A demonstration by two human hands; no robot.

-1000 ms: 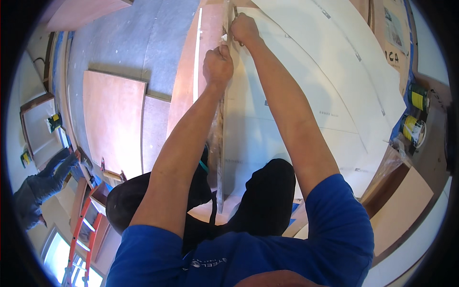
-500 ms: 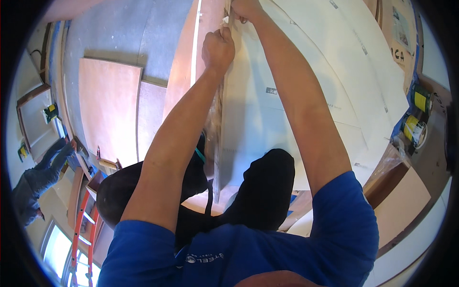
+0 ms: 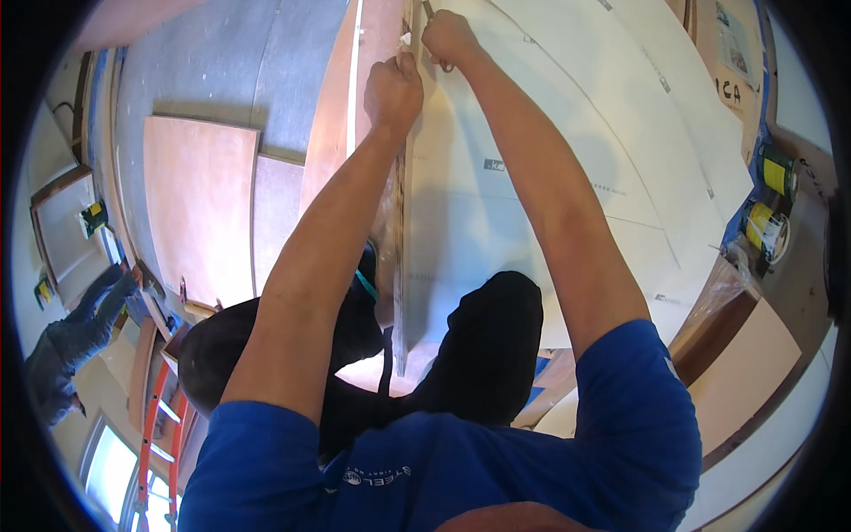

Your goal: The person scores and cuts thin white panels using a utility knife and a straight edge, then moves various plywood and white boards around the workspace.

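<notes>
My left hand is closed at the narrow edge of an upright board, thumb pressed to the fingers. A small white scrap shows just beyond its fingertips. Beside it, to the right of that edge, my right hand is closed around a slim dark hand tool. Part of the tool shows beyond the fist and a dark curved bit below it; its exact kind cannot be made out. Under my right forearm spreads a large white sheet with small printed marks and curved edges.
Wooden panels lie on the grey floor at left. An orange ladder stands lower left, near another person in grey. Paint cans and an open cardboard box are at right. My knees flank the board.
My right hand has come nearer to me, away from the top edge, showing the dark tool. My left hand stays closed by the board's edge; the whole view has shifted slightly.
</notes>
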